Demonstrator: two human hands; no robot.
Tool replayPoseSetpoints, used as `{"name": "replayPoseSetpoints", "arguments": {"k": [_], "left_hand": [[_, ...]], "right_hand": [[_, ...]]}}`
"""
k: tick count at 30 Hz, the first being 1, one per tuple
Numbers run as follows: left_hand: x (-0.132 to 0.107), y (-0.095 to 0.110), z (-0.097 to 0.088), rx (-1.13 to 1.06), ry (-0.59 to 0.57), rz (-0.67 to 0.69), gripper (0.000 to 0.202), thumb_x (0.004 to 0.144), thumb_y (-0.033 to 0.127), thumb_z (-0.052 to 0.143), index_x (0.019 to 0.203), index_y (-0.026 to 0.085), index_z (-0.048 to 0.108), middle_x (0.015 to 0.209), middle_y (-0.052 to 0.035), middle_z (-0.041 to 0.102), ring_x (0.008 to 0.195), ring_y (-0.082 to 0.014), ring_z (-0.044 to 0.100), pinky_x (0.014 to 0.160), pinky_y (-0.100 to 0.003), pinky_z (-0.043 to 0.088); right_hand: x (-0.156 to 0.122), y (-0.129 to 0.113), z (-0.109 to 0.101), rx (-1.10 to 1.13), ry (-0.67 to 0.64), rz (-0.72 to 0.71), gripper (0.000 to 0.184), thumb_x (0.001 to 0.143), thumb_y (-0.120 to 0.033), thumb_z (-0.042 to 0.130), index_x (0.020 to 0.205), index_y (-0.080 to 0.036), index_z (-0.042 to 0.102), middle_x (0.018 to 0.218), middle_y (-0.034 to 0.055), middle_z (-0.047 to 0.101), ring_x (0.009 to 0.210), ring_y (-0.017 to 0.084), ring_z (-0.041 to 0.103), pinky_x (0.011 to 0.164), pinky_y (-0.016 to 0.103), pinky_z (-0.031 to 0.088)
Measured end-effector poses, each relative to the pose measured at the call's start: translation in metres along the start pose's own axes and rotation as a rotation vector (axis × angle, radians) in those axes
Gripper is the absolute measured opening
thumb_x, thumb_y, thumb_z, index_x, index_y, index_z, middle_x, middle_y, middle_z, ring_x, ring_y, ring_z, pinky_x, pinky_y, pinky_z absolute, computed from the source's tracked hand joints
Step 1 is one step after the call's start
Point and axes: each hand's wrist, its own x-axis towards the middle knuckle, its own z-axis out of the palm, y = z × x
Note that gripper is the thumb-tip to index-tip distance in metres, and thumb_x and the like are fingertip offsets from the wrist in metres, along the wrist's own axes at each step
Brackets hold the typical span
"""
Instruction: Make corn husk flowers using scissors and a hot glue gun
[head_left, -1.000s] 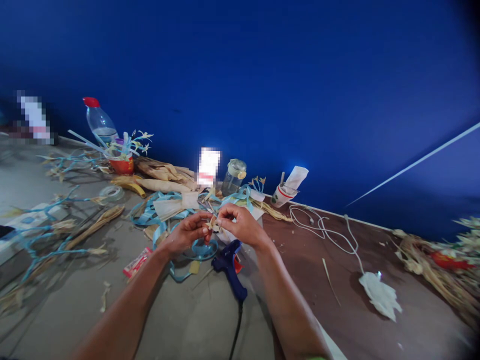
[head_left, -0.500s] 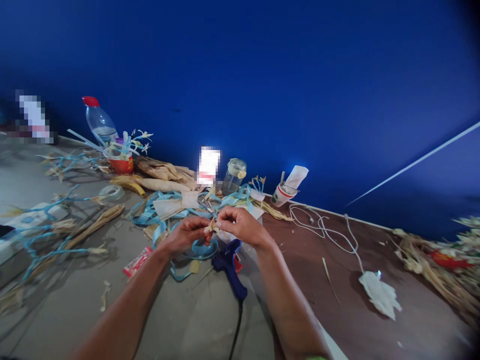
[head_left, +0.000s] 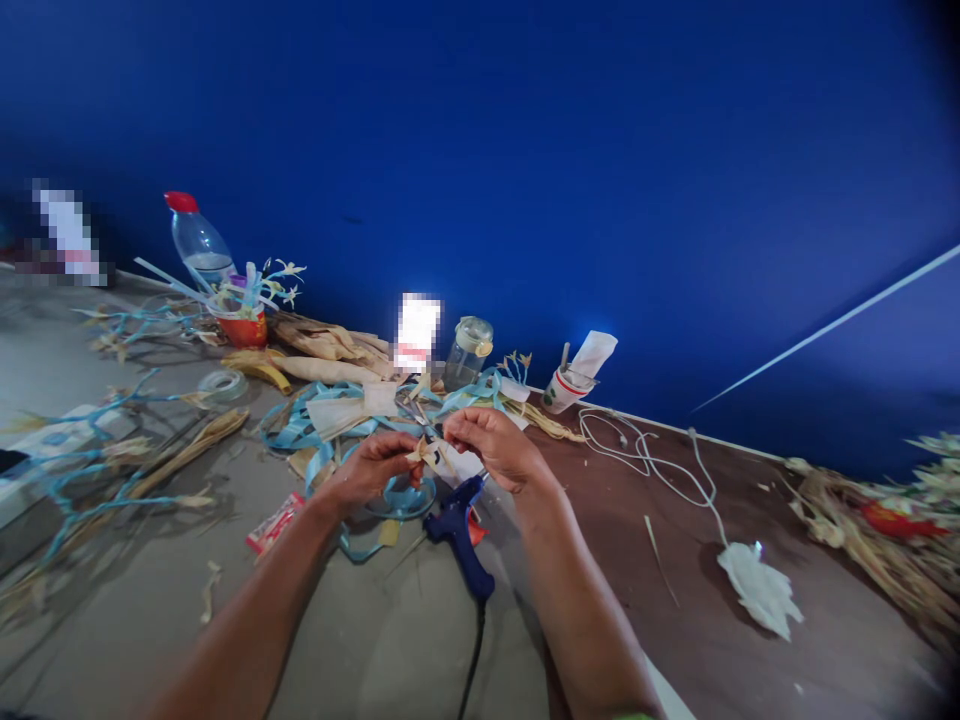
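Note:
My left hand (head_left: 381, 465) pinches a small pale flower (head_left: 421, 453) that looks made of dried husk, its pointed petals showing past the fingertips. Just right of it, apart from the flower, is my right hand (head_left: 487, 440) with thumb and fingers pressed together; what they hold, if anything, is too small to make out. Below the hands a blue glue gun (head_left: 459, 535) lies on the table, its dark cord running toward me. A roll of light blue ribbon (head_left: 411, 500) sits under my left hand, partly hidden by it.
Dried husks (head_left: 330, 342) and tangled blue ribbon (head_left: 289, 425) lie behind the hands. A glass jar (head_left: 469, 352) and a paper cup (head_left: 564, 388) stand by the wall. Blue-wrapped flower stems (head_left: 75, 500) spread at left; a white cable (head_left: 652, 455) lies at right.
My right hand has drawn back to the right from the flower, leaving a gap between the hands. The left hand keeps the flower in about the same place.

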Motion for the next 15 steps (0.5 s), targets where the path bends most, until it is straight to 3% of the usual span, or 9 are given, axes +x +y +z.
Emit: {"name": "replayPoseSetpoints", "arguments": {"k": [7,15], "left_hand": [[0.001,-0.005,-0.003,-0.020,0.023,0.033,0.019,0.068,0.031,0.077,0.079,0.015,0.071,0.063,-0.0036,0.066,0.056,-0.0147,0.061,0.058,-0.026,0.048],[0.001,-0.007,-0.003,0.010,0.005,0.027,0.022,0.070,0.035,0.075,0.079,0.015,0.071,0.061,-0.0038,0.066,0.056,-0.0143,0.060,0.056,-0.025,0.046]], "right_hand": [[-0.002,0.000,0.008,-0.191,-0.032,-0.039,0.023,0.070,-0.039,0.067,0.068,-0.016,0.065,0.062,-0.0017,0.058,0.058,0.011,0.047,0.058,0.024,0.036],[-0.001,0.000,0.011,-0.176,0.058,-0.076,0.014,0.068,-0.030,0.064,0.063,-0.018,0.061,0.058,-0.0033,0.055,0.058,0.011,0.047,0.060,0.025,0.037]]}}
